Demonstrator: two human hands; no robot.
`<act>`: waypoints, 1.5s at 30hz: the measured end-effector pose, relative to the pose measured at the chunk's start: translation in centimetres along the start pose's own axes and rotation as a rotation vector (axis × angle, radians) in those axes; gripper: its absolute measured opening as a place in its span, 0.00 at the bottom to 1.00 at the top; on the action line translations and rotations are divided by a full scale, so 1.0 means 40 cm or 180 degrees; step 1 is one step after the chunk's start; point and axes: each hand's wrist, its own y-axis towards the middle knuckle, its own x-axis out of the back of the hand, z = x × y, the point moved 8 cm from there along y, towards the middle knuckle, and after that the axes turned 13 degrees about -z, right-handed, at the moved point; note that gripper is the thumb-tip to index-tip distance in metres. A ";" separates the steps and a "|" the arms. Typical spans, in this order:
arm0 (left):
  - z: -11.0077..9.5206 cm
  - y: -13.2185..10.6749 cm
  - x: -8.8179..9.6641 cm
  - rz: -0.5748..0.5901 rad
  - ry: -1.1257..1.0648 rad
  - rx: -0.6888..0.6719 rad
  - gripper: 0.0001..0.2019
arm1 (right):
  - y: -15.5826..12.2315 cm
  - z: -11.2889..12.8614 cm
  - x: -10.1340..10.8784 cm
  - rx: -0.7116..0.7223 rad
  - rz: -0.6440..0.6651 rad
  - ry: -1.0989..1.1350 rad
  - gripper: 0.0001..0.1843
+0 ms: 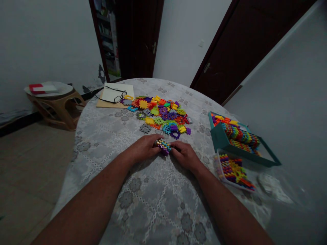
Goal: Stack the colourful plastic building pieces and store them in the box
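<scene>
Between my hands, over the near middle of the table, is a small stack of interlocking plastic pieces (164,146) in yellow, turquoise and purple. My left hand (145,148) grips its left side, fingers curled round it. On the right side, my right hand (184,154) pinches the stack with thumb and fingers. Just beyond my hands lies a loose pile of toothed plastic pieces (165,117) in many colours. The nearest of them are a grey toothed square (145,128) and a purple ring-like piece (175,134).
A patterned tablecloth (133,185) covers the round table. Eyeglasses (117,99) rest on paper (127,89) at the back left. To the right stand a teal box (217,137) and a clear plastic tub (219,166), both holding more pieces, beside a clear plastic bag (286,187).
</scene>
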 end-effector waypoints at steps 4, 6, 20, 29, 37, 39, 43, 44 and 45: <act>-0.001 -0.003 -0.007 0.0169 -0.0140 0.0102 0.17 | 0.013 -0.020 0.028 0.0187 -0.0416 -0.0654 0.20; 0.001 -0.003 -0.009 0.0180 -0.0141 0.0152 0.16 | 0.025 -0.034 0.044 0.0254 -0.0670 -0.1216 0.21; -0.004 -0.002 -0.001 0.0103 -0.0002 0.0111 0.18 | 0.012 -0.039 0.062 0.0110 -0.0566 -0.1688 0.08; -0.011 0.002 0.004 -0.0005 -0.0047 -0.0068 0.18 | 0.015 0.016 0.014 -0.0397 -0.0427 -0.0240 0.15; 0.001 0.006 -0.004 -0.0040 -0.0006 -0.0180 0.15 | 0.024 0.027 0.013 -0.0412 -0.0579 0.0056 0.14; 0.002 0.006 -0.005 -0.0021 -0.0031 -0.0172 0.15 | 0.025 0.030 0.014 -0.0424 -0.0656 0.0157 0.14; -0.004 0.006 -0.006 0.0060 -0.0055 -0.0150 0.16 | 0.018 0.021 0.014 -0.0438 -0.0714 0.0399 0.14; -0.006 0.006 -0.005 0.0064 -0.0054 -0.0163 0.16 | 0.016 0.017 0.013 -0.0429 -0.0712 0.0468 0.13; -0.007 0.006 -0.004 0.0060 -0.0056 -0.0169 0.17 | 0.013 0.014 0.014 -0.0418 -0.0722 0.0531 0.13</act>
